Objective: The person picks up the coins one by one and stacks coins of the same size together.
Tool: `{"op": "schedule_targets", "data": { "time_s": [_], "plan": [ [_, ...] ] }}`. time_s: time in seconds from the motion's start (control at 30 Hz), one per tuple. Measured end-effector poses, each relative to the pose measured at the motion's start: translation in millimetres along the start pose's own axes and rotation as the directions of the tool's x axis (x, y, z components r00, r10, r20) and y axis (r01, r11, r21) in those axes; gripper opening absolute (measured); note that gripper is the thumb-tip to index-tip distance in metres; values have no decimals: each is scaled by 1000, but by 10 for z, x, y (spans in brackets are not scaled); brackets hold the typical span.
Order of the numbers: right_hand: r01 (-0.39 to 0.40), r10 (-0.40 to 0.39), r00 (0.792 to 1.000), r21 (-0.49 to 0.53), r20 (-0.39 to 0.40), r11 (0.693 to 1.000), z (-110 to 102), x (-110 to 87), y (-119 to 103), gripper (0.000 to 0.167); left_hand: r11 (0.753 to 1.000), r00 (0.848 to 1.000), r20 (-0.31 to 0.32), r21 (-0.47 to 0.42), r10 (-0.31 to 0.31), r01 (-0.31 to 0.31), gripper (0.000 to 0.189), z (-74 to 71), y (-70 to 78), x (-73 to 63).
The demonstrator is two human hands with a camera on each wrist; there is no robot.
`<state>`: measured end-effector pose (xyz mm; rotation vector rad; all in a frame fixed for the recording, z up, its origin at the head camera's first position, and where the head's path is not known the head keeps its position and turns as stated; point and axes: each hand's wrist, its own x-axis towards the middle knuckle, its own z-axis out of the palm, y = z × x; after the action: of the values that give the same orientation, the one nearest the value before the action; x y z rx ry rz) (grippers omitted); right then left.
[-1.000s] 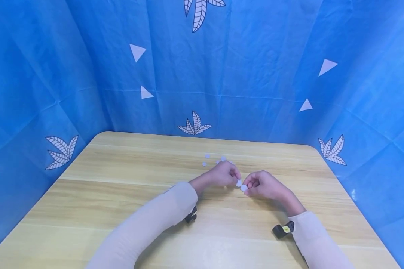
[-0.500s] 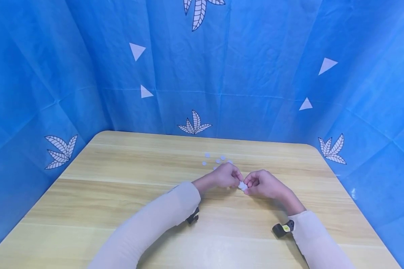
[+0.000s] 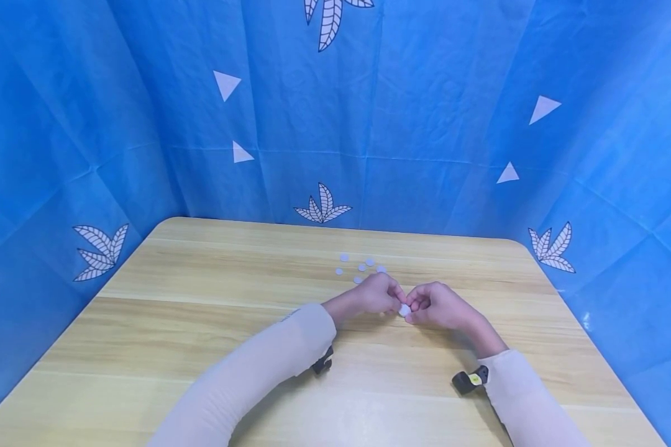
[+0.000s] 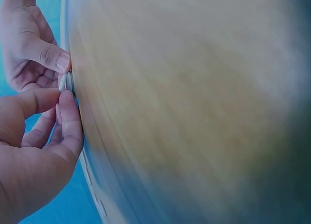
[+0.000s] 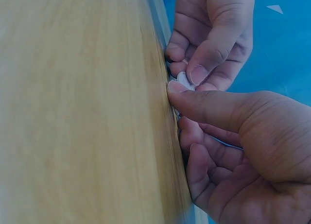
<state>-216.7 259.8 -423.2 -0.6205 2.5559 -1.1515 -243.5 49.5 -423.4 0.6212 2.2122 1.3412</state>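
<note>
A small stack of thin white discs (image 3: 404, 310) stands on the wooden table between the two hands. In the left wrist view the stack (image 4: 66, 82) shows from its edge, the discs lying one on another. The left hand (image 3: 376, 294) pinches the uppermost disc (image 5: 183, 79) between thumb and forefinger, right over the pile. From the other side the right hand (image 3: 438, 307) grips the stack with its thumb and forefinger. Both sets of fingertips nearly meet around the discs and cover part of them.
Several loose white discs (image 3: 361, 267) lie flat on the table (image 3: 229, 279) just beyond the left hand. Blue patterned cloth (image 3: 425, 93) surrounds the table at the back and sides. Both wrists wear black cameras (image 3: 466, 382).
The left hand has moved slightly right, bringing its disc from beside the right hand's stack to on top of it. More loose discs show behind it. The right hand has stayed in place.
</note>
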Motion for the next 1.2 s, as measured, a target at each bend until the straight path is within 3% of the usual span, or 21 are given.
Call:
{"op": "schedule_targets", "data": {
  "time_s": [0.33,0.57,0.77,0.93,1.2],
  "plan": [
    [-2,2,1000,-9,-3,1000,-3,0,1,23,1000,999,-47,17,-13,14,10,37,2,30],
    [5,-5,1000,5,3,1000,4,9,12,21,999,997,-67,20,-30,31,12,-14,5,4],
    [10,-10,1000,1,1,1000,4,11,23,21,995,1000,-28,104,7,-4,17,-68,8,-20],
    [15,-15,1000,-2,1,1000,1,11,31,20,974,999,16,221,48,-51,22,-82,34,-23],
    [17,-17,1000,1,-3,1000,4,10,25,20,945,997,16,319,76,-77,22,-54,45,-17]
  ]
}}
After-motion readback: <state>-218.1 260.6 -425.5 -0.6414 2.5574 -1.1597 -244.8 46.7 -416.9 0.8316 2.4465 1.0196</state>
